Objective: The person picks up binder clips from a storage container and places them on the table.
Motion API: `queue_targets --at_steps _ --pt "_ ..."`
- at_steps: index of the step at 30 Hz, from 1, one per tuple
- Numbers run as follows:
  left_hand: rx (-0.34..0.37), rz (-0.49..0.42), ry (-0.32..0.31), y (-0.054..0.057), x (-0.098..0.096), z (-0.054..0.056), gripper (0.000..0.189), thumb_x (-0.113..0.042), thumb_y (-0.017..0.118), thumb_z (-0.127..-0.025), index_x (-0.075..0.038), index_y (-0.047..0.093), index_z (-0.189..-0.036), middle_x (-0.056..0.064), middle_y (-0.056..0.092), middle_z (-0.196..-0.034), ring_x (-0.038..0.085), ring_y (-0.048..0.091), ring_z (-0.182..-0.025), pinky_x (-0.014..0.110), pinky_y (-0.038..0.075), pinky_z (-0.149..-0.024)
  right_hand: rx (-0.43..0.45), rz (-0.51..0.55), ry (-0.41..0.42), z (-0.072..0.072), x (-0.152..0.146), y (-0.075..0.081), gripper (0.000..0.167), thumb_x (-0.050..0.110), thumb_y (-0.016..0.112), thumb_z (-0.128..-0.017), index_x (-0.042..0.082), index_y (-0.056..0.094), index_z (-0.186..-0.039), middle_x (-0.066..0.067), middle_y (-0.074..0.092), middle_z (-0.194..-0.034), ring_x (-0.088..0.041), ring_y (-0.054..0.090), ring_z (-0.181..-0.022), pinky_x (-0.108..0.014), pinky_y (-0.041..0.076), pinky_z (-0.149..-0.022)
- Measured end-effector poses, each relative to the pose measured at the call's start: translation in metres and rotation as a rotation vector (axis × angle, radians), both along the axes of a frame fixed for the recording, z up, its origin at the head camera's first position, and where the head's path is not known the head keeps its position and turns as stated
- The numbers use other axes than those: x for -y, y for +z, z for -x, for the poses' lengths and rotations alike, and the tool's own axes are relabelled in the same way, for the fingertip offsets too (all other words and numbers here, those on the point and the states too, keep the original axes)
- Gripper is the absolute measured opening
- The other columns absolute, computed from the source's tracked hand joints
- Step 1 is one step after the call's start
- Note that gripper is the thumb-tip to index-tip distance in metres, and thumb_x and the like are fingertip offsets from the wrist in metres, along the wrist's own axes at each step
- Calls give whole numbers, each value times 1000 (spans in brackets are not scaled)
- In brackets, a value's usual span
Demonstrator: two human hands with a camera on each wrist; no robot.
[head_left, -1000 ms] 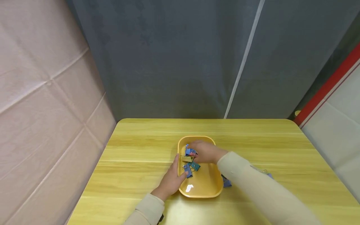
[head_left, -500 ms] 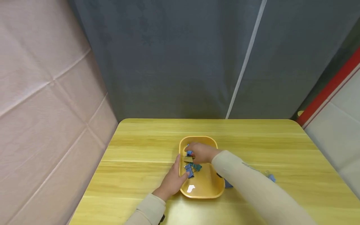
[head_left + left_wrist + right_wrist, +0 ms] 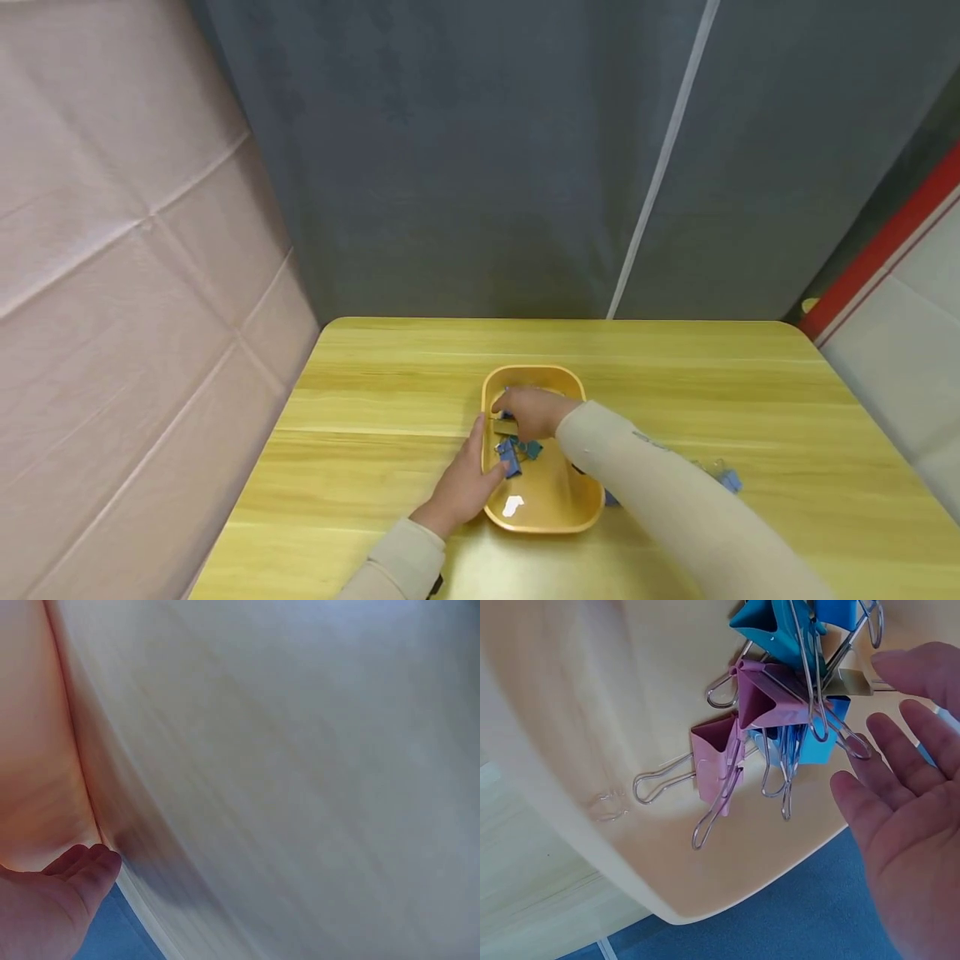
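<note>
A yellow plastic tray sits on the table with several binder clips inside. My left hand holds its left side, fingers along the outer wall and thumb over the rim beside a blue binder clip. Over the tray's far half, my right hand reaches in. In the right wrist view its fingers are loosely bent and apart, with fingertips at the wire handles of the pile. There I see a pink binder clip, a second pink binder clip and a teal binder clip.
To the right of the tray, a blue binder clip lies on the wooden table. Another blue clip shows partly between the tray and the right sleeve. Behind the table hangs a dark grey curtain.
My right hand has shifted slightly within the tray's far half, covering more of the blue and pink clips. My left hand keeps its place on the tray's side.
</note>
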State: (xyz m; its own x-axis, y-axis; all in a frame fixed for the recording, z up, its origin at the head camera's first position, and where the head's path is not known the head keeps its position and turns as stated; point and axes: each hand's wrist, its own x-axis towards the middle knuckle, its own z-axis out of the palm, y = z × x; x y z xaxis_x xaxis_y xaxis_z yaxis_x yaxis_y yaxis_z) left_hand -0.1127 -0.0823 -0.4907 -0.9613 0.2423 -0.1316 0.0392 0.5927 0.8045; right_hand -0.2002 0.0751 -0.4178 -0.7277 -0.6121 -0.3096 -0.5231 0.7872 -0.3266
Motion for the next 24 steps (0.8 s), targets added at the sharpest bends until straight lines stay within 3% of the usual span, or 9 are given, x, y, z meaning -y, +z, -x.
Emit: queue_targets --at_steps 7,13,20,24 --pt "-2 2 -8 -1 0 -1 84 -38 55 -97 -13 2 -156 25 23 -155 46 33 -135 61 30 -109 -8 -35 12 -1 6 -3 58 -12 70 -76 12 63 -128 -1 63 -126 -20 54 -122 -33 48 -100" --pt "-9 3 -19 0 -3 -2 84 -37 56 -97 -12 3 -156 23 23 -156 45 32 -136 59 30 -110 3 -76 -20 -4 6 -2 58 -10 69 -79 18 62 -129 2 61 -130 -22 54 -124 -50 47 -100" --pt "-33 18 -23 1 -5 -2 83 -34 56 -96 -10 5 -156 24 26 -154 45 34 -135 58 31 -110 -8 -81 -7 -3 6 -2 52 -11 66 -81 16 65 -125 1 62 -130 -23 55 -122 -46 48 -100" --pt "-40 15 -24 2 -5 -2 83 -32 57 -96 -8 6 -156 24 27 -154 43 34 -136 56 31 -111 -14 -96 -12 -3 7 -3 53 -13 65 -81 17 65 -125 1 63 -129 -23 55 -122 -56 48 -96"
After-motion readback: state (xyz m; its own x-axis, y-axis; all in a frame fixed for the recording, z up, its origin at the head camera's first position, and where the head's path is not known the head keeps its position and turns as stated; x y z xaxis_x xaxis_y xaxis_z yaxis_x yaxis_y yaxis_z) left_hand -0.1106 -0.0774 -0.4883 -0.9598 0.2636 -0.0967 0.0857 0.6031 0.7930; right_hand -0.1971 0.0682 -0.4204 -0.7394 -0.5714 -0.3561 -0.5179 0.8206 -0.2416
